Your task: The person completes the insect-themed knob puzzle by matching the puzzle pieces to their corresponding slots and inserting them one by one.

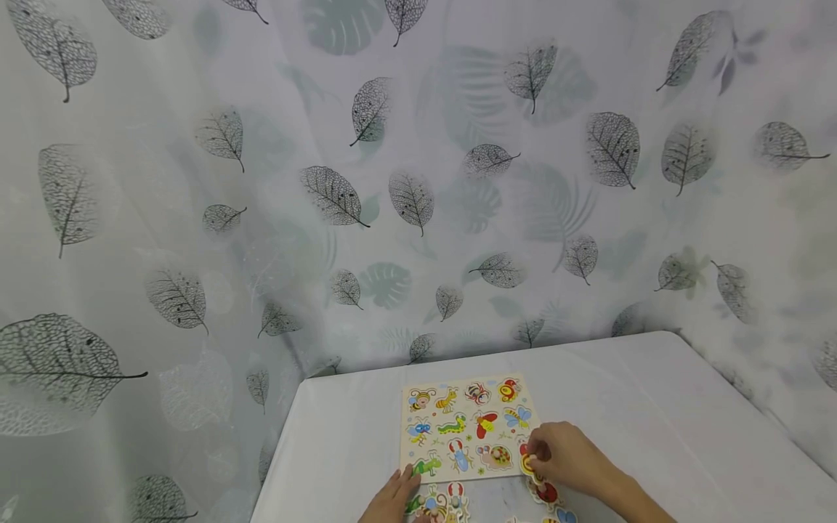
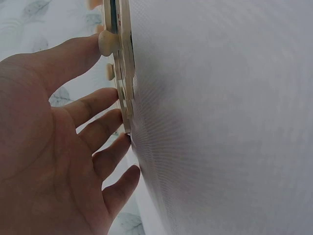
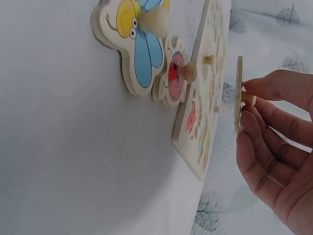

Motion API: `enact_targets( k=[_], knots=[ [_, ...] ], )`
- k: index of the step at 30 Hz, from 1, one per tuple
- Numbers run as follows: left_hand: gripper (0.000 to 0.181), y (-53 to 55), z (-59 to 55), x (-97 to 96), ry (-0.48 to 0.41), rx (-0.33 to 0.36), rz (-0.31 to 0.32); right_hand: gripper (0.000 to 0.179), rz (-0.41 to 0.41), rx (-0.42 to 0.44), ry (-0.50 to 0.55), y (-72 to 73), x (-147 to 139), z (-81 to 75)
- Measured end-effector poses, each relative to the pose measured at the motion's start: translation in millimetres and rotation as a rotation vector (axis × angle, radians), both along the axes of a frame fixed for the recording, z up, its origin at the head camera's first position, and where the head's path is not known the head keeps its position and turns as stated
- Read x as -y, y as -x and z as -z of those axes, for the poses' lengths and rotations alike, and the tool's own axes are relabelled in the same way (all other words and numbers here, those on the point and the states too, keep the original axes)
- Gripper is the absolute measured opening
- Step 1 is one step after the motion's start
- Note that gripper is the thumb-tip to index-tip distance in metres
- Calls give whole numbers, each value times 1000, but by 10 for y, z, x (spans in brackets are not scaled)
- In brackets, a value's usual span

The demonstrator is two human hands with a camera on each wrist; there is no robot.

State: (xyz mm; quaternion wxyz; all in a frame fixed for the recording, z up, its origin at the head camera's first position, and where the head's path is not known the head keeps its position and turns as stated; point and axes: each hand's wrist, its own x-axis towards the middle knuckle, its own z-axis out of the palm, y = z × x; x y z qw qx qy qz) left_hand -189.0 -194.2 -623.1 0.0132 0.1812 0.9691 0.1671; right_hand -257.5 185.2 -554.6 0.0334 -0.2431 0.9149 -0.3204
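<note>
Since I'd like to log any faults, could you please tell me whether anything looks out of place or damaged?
Nothing visible looks spilled or damaged. Only the loose insect pieces by the left hand look slightly untidy: beside the near edge of the puzzle board, they crowd together and seem to overlap.

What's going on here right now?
A person's right hand pinches a piece by its knob, held up by the near right corner of the puzzle board. The left hand is at the near left corner, beside loose pieces. The ladybug lies loose too.
</note>
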Motion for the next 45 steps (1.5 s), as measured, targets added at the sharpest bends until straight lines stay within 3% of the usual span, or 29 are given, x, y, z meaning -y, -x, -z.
enact_targets(
  k=[4, 8, 12, 18, 30, 45],
  knots=[
    [80, 0, -11, 4, -22, 50, -26, 14, 23, -6, -21, 61, 21, 6],
    [81, 12, -14, 21, -24, 81, -12, 16, 29, -40, -21, 112, 36, 1],
    [79, 18, -9, 31, -33, 87, 4, 17, 31, -63, -7, 164, 50, -14],
    [81, 0, -24, 20, -40, 120, -31, 16, 44, -83, 19, 249, 61, -36],
    [86, 7, -20, 16, -59, 126, -43, 13, 108, -70, 9, 409, 101, -45],
    [86, 46, 63, 76, -57, 79, -7, 20, 205, -118, 26, 792, 174, 106]
  ],
)
